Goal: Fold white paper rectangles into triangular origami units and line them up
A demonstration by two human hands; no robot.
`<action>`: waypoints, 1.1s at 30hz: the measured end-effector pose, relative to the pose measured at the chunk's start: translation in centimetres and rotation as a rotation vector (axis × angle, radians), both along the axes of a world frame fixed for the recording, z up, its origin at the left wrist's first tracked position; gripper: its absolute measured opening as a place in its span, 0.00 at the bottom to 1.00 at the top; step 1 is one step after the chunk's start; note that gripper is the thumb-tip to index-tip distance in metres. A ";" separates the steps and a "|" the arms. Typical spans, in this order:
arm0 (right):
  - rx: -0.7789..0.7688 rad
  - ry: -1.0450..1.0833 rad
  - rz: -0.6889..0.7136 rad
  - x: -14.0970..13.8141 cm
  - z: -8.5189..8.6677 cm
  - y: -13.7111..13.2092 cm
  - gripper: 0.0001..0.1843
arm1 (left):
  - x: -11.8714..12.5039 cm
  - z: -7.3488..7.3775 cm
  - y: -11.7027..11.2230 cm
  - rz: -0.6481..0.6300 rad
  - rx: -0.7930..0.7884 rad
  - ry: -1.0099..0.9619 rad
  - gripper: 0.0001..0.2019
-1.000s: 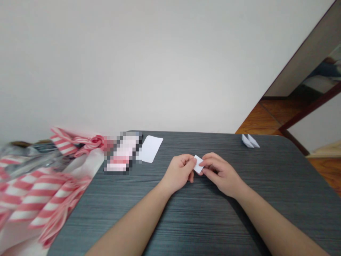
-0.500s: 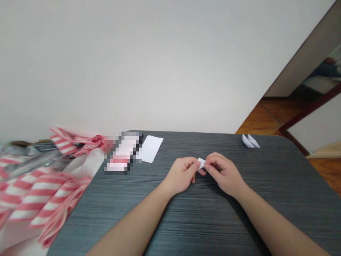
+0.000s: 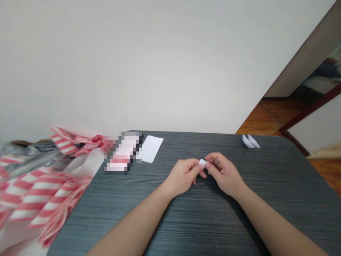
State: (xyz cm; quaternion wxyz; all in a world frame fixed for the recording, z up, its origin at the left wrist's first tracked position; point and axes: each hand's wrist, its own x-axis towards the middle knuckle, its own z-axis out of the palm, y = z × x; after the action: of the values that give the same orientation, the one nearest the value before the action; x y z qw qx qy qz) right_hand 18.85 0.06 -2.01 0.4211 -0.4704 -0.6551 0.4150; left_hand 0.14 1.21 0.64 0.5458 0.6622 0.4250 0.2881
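A small folded piece of white paper (image 3: 203,162) is held up between my two hands, a little above the dark wood-grain table (image 3: 186,220). My left hand (image 3: 185,176) pinches its left side between thumb and fingers. On the other side, the thumb of my right hand (image 3: 225,174) presses against the paper's right end, with the index finger curled just above it. My fingers cover part of the paper, so its full shape is hidden.
At the back left lie a flat white sheet of paper (image 3: 152,149) and a pixelated phone-like object (image 3: 124,152). Folded white paper pieces (image 3: 250,141) stand at the back right. Red-and-white striped cloth (image 3: 42,192) is heaped left of the table; a wall (image 3: 170,71) rises behind.
The folded paper has turned slightly and shows less of itself. My right index finger has lifted a little from it. The other things on the table have stayed in place.
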 end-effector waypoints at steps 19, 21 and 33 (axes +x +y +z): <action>-0.018 -0.274 -0.001 -0.1 1.9 0.0 0.15 | 0.1 -0.1 0.0 0.012 0.052 0.071 0.19; -0.025 -0.264 0.007 -0.1 1.9 -0.1 0.15 | 0.1 -0.3 0.0 0.021 0.053 0.081 0.19; -0.017 -0.292 0.072 0.0 1.9 0.1 0.14 | 0.2 -0.4 -0.1 0.070 0.116 0.154 0.19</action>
State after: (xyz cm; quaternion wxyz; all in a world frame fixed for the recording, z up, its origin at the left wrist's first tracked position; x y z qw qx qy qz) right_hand 18.86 0.16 -0.08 0.3023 -0.5057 -0.7221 0.3625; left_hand 0.36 1.09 0.20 0.4618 0.6975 0.4712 0.2796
